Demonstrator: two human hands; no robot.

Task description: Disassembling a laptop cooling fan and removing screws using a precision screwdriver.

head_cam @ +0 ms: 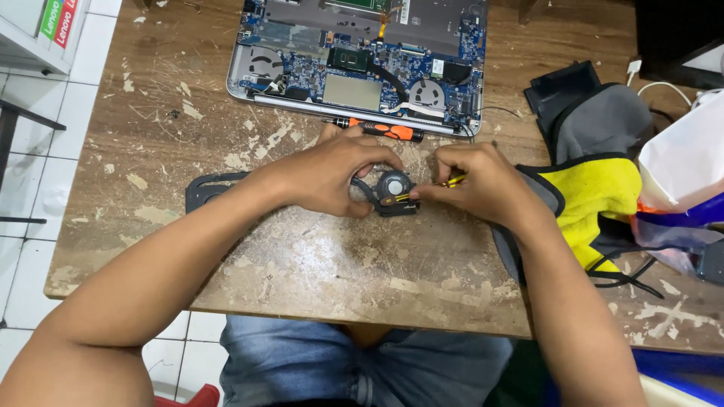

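Holding a small yellow-handled tool (pixel 445 183), the right hand (pixel 483 185) closes its fingers around the shaft and lays the tip against the fan (pixel 394 186). The tool's long axis runs roughly parallel to the worktop's near edge, and the fan lies just left of this hand. The left hand (pixel 332 177) curls partly over the fan's left side, pinning it; this hand sits closer. The fan is round, black plastic, resting mid-worktop (pixel 339 264) on scarred, paint-flecked wood. Beyond lie an orange-and-black screwdriver (pixel 381 130) and an opened laptop (pixel 362 60) at the far edge; a yellow-and-grey bag (pixel 596 188) sits right.
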